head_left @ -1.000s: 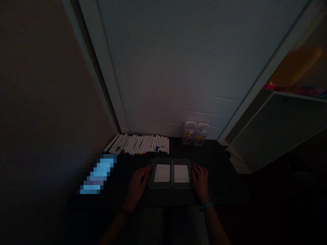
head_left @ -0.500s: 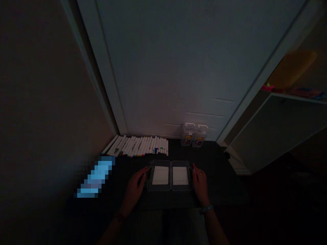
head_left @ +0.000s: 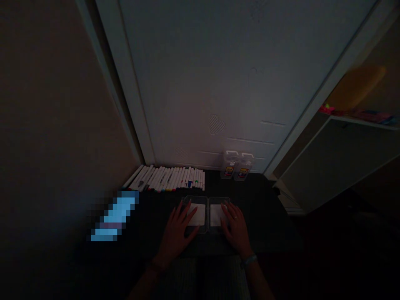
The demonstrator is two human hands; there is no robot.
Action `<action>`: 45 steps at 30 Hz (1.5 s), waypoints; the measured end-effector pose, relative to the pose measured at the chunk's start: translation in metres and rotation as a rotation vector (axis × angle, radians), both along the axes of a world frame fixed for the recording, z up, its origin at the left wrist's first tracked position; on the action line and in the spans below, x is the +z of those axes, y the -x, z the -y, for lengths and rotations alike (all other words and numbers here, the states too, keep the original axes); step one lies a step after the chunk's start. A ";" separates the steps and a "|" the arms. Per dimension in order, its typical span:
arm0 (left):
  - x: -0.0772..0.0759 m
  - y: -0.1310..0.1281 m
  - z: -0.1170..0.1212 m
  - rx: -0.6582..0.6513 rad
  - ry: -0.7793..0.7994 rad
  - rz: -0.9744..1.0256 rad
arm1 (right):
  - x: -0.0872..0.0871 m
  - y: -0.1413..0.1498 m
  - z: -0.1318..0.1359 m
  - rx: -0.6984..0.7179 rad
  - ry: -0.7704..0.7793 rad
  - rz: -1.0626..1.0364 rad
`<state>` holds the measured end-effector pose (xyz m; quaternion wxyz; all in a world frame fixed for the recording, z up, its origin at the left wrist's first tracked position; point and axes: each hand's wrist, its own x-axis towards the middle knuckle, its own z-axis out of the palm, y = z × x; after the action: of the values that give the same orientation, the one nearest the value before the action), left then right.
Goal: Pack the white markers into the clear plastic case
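Moved inward over the open clear case [head_left: 208,216] with white paper [head_left: 215,213] in each half, our left hand [head_left: 175,234] and right hand [head_left: 237,231] spread their fingers apart.

White pens [head_left: 176,178] lay by the dark worktop's [head_left: 262,216] back-left corner, 2 white sheets [head_left: 215,214] nearer its front edge, a striped heart [head_left: 216,124] beyond.

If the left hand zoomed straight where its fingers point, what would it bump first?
Probably the white markers, near the right end of their row. The left hand already reaches over the open clear case, so if it's low, it might bump that first; its height is unclear.
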<state>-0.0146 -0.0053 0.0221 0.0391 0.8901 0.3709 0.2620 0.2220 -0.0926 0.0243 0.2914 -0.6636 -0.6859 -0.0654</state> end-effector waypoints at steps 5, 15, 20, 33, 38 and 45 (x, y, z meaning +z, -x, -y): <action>-0.012 -0.003 -0.005 0.035 -0.015 -0.028 | -0.009 -0.003 -0.003 -0.042 -0.008 0.002; -0.015 -0.010 -0.005 0.039 0.010 -0.027 | -0.023 -0.008 -0.010 -0.102 0.016 -0.051; -0.015 -0.011 -0.005 0.040 0.017 -0.004 | -0.023 -0.010 -0.009 -0.100 0.034 -0.047; -0.013 -0.010 -0.003 0.038 0.039 -0.009 | -0.015 -0.007 -0.008 -0.087 0.062 -0.020; -0.013 -0.010 -0.004 0.030 0.052 0.012 | -0.016 -0.007 -0.008 -0.098 0.060 0.005; -0.017 -0.010 -0.004 0.008 0.066 0.043 | -0.017 -0.008 -0.009 -0.112 0.082 0.044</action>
<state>-0.0047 -0.0016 0.0055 0.0755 0.8809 0.3821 0.2690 0.2297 -0.0833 0.0070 0.2446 -0.7107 -0.6560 -0.0681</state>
